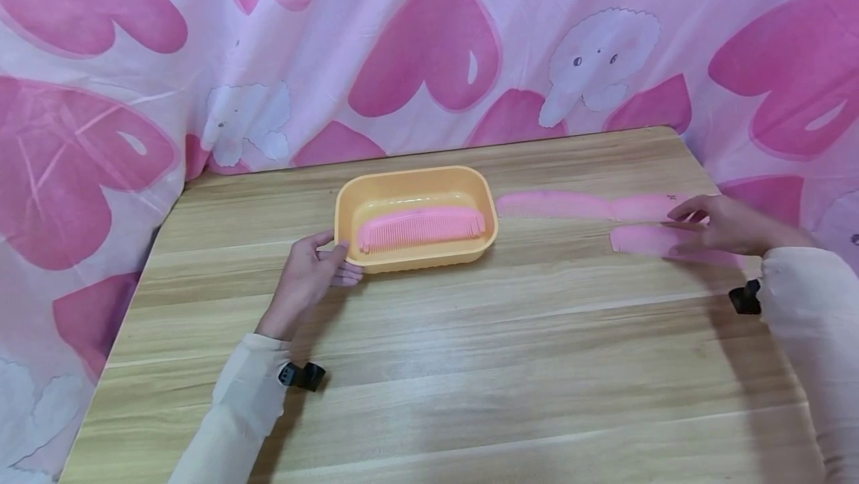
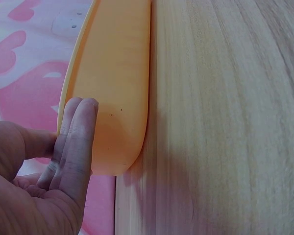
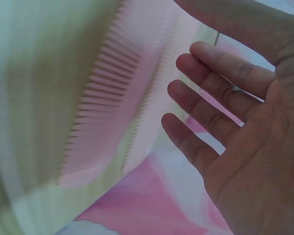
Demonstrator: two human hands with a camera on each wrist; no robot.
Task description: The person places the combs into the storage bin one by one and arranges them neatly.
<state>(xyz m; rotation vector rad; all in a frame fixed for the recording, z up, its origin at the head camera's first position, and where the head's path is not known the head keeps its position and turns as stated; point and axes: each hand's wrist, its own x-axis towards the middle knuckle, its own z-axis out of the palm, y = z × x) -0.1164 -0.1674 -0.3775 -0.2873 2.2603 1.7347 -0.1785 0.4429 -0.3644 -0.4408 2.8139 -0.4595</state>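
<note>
An orange plastic tray (image 1: 429, 260) stands on the table with a pink comb (image 1: 421, 229) lying inside. My left hand (image 1: 309, 275) holds its near left corner, thumb at the rim and fingers along the outer wall (image 2: 120, 88). To the right of the tray, two pink combs, a left one (image 1: 557, 204) and a right one (image 1: 640, 208), lie end to end. A nearer pink comb (image 1: 640, 240) lies in front of the right one. Over these two hovers my right hand (image 1: 734, 224), fingers spread loosely and partly covering both combs. The right wrist view shows its palm beside their teeth.
The wooden table (image 1: 470, 365) has its back edge against a pink curtain (image 1: 282, 59) printed with hearts. Further curtain hangs at the left and right sides. A black wrist device (image 1: 302, 376) sits at the left sleeve, another black device (image 1: 745, 297) at the right sleeve.
</note>
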